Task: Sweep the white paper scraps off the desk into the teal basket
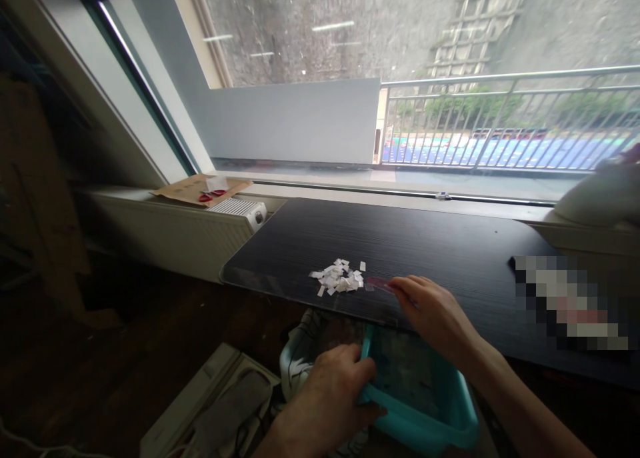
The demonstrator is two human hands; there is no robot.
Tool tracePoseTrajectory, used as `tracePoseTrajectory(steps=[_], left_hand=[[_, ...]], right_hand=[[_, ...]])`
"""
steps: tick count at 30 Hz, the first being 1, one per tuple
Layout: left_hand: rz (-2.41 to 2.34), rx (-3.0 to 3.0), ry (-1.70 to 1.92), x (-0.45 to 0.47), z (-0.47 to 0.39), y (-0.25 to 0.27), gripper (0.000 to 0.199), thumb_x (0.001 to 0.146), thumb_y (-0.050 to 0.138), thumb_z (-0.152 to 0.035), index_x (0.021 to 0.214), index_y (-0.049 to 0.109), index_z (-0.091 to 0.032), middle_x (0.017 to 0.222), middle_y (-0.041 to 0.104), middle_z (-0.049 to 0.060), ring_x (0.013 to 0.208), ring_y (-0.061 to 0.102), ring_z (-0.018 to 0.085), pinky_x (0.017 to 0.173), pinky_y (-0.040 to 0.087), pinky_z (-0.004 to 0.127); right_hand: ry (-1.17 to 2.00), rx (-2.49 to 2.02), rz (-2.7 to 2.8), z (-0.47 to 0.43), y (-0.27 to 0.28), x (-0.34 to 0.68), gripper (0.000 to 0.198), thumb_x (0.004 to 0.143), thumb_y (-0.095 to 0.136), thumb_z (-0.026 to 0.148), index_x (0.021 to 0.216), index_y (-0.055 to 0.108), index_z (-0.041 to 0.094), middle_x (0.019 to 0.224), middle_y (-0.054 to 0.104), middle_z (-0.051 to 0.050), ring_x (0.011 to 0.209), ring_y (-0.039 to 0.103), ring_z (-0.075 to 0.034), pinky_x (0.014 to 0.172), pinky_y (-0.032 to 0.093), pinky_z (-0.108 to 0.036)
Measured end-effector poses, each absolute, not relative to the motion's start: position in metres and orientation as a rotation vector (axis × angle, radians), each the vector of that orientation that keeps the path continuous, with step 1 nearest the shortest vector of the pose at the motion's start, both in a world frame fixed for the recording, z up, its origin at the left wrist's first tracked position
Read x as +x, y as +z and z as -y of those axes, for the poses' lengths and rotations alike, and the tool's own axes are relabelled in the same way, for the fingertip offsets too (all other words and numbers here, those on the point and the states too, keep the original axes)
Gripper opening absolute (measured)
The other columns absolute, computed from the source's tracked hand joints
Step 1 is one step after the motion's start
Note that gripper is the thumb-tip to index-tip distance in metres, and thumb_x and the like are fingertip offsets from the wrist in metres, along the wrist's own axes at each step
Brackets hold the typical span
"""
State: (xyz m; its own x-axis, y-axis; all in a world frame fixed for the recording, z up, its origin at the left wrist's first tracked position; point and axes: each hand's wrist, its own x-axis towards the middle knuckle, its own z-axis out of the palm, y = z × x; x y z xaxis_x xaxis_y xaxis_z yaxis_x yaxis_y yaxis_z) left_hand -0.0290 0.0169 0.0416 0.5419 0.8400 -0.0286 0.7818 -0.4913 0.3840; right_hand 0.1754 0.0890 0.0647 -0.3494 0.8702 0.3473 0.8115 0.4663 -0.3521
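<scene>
Nearest the camera, at six o'clock, my left grip point(345, 371) is holding the nine o'clock side of a teal basket point(400, 415), fingers wrapping closed over its rim. At four o'clock, my right grip point(423, 301) is pinching a thin, translucent reddish strip point(379, 282), fingertips leaving next to no gap. Its free end is pointing toward nine o'clock, just beside a loose pile of white scraps point(340, 279); whether the strip is touching the black tabletop point(410, 235), I am not able to tell. Those scraps are lying near the tabletop's six o'clock edge. At nine o'clock, red-handled scissors point(212, 195) are resting on a flat brown sheet point(186, 189). Between three and four o'clock, a pixelated item point(570, 305) is lying on the tabletop, its details being obscured.
</scene>
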Motion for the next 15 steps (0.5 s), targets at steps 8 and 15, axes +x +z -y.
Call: tracePoseTrajectory(steps=[8,15], left_hand=[[-1.351,2.456,0.245,-0.030,-0.013,0.038,0.036,0.064,0.084,-0.042,0.085,0.060,-0.023,0.084,0.056,-0.002,0.079,0.056,0.019,0.064,0.041,0.025],[-1.355,2.468,0.261,-0.027,-0.014,0.035,0.038,0.064,0.083,-0.045,0.084,0.060,-0.024,0.084,0.057,-0.001,0.079,0.056,0.020,0.065,0.042,0.025]], right_hand=[[0.181,-1.375,2.212,-0.090,0.049,0.182,0.025,0.092,0.043,0.026,0.103,0.065,0.021,0.098,0.068,-0.006,0.085,0.063,-0.020,0.075,0.047,-0.031],[0.246,-1.303,2.250,-0.076,0.046,0.182,0.024,0.093,0.042,0.028,0.102,0.064,0.023,0.098,0.068,-0.005,0.086,0.063,-0.018,0.075,0.048,-0.029]])
